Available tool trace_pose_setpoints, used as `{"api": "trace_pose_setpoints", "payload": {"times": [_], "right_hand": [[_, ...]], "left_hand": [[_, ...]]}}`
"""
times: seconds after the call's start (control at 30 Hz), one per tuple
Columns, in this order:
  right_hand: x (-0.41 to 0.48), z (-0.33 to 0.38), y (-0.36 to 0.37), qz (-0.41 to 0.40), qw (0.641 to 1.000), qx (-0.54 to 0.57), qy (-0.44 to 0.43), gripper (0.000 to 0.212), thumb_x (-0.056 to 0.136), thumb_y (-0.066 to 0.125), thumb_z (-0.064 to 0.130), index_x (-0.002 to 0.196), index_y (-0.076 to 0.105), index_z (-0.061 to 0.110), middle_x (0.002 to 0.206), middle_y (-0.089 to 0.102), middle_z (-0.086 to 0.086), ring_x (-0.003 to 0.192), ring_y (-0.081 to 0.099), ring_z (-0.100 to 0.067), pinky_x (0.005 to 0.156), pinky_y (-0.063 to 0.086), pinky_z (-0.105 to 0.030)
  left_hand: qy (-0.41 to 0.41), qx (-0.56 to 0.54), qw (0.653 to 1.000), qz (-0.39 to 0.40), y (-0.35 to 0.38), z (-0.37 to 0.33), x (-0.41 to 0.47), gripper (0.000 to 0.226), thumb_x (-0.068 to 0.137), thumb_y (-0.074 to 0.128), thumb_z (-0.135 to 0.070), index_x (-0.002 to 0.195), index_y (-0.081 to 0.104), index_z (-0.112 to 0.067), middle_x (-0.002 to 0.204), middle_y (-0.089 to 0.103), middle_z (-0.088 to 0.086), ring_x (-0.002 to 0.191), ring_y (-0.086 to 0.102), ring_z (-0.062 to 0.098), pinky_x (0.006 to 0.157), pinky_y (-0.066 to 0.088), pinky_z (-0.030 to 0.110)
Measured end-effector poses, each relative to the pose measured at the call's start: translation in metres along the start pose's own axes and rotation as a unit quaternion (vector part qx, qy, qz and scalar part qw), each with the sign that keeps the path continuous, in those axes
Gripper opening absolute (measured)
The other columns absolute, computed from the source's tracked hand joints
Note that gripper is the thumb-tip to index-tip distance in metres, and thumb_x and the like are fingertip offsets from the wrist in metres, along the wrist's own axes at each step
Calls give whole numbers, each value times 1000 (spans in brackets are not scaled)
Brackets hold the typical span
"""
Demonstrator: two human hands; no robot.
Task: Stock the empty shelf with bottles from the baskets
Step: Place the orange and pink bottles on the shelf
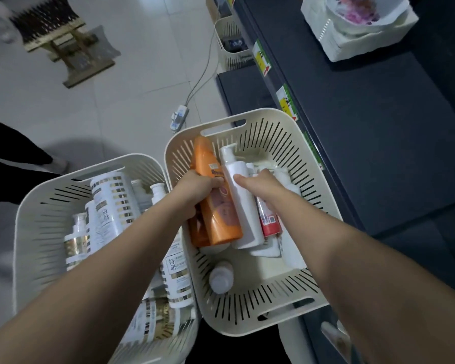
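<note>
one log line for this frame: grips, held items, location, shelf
phase: pick | left grip: holds orange bottle | right grip: holds white pump bottle | both in right basket | shelf: near stretch bare

Just sitting on the pale tiled floor (132, 48), top left: a little wooden stool (63, 48), kinda blurry. Lying mid-frame, a white power strip (179, 117), grey cable (195, 89) trailing upward. Resting top right, a white box (365, 43) holding flowery paper (357, 7). Standing far left, someone's dark trouser leg (11, 145).
</note>
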State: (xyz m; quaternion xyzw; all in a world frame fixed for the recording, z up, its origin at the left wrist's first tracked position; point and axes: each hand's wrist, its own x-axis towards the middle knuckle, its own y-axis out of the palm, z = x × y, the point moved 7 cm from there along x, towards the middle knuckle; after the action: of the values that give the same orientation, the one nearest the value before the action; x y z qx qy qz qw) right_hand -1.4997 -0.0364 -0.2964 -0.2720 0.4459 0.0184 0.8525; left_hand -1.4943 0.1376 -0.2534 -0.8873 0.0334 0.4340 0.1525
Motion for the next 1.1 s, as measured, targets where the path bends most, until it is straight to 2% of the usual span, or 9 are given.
{"api": "trace_pose_setpoints", "payload": {"times": [0.13, 0.23, 0.43, 0.53, 0.63, 0.8, 0.93, 1.03, 1.1], "right_hand": [[-5, 8, -2, 34, 998, -44, -30, 70, 90, 61, 53, 141, 45, 8, 128, 55, -7, 126, 52, -31, 101, 44, -37], [-8, 9, -5, -16, 991, -126, -39, 65, 96, 43, 59, 137, 52, 10, 140, 51, -15, 132, 45, -34, 109, 38, -44], [-6, 15, 0, 96, 994, 50, -13, 45, 106, 28, 41, 133, 51, 13, 130, 53, 1, 136, 37, -18, 119, 25, -35], [1, 12, 4, 87, 995, -47, -34, 25, 103, 40, 36, 85, 53, 24, 93, 49, 5, 102, 49, -15, 97, 45, -33], [-2, 4, 0, 40, 988, -143, -36, 33, 100, 40, 19, 68, 34, 21, 76, 41, 2, 73, 44, -15, 58, 34, -24], [-15, 5, -3, 55, 973, -216, -54, 23, 97, 50, 14, 74, 45, 11, 76, 49, -1, 65, 47, -15, 51, 35, -26], [-16, 7, -13, -21, 959, -269, -88, 19, 91, 55, 26, 104, 56, 12, 102, 61, -5, 98, 59, -28, 77, 48, -32], [-24, 5, -8, 17, 975, -197, -103, 23, 90, 60, 23, 110, 58, 12, 101, 63, -8, 97, 61, -27, 77, 51, -32], [-31, 5, 1, 30, 967, -219, -124, 36, 89, 60, 25, 124, 58, 13, 119, 60, -14, 111, 56, -32, 92, 47, -36]], "left_hand": [[-9, -9, 1000, 5, 1, -1, 0, 34, 83, 72, -17, 113, 59, -11, 97, 70, 11, 84, 68, 29, 80, 56, 42], [-16, -4, 1000, 5, 1, 0, -1, 33, 84, 71, -19, 112, 57, -11, 96, 69, 10, 82, 67, 27, 70, 54, 37], [-16, -7, 1000, 1, 1, 3, 0, 40, 83, 72, -22, 119, 56, -11, 101, 69, 13, 86, 68, 31, 78, 56, 43], [0, 8, 1000, -4, 2, 2, 1, 34, 85, 71, -26, 113, 57, -13, 97, 69, 10, 84, 67, 28, 75, 55, 39], [62, 75, 995, -36, 3, -5, -3, 22, 86, 67, -37, 96, 57, -20, 95, 67, 6, 85, 66, 26, 80, 55, 39], [148, 259, 948, -112, 1, -8, -9, 80, 85, 64, -48, 143, 31, -5, 137, 46, 18, 120, 52, 35, 100, 45, 46], [179, 317, 925, -106, 7, -8, -26, 82, 89, 62, -40, 148, 16, -6, 149, 24, 22, 135, 32, 40, 109, 32, 48], [398, 460, 782, -132, 20, -19, -66, 59, 84, 62, -22, 138, 42, -9, 143, 36, 21, 132, 32, 38, 106, 34, 50], [557, 497, 665, -4, 47, -8, -102, 39, 72, 63, -12, 111, 64, -12, 113, 57, 14, 104, 52, 32, 82, 48, 45]]}}
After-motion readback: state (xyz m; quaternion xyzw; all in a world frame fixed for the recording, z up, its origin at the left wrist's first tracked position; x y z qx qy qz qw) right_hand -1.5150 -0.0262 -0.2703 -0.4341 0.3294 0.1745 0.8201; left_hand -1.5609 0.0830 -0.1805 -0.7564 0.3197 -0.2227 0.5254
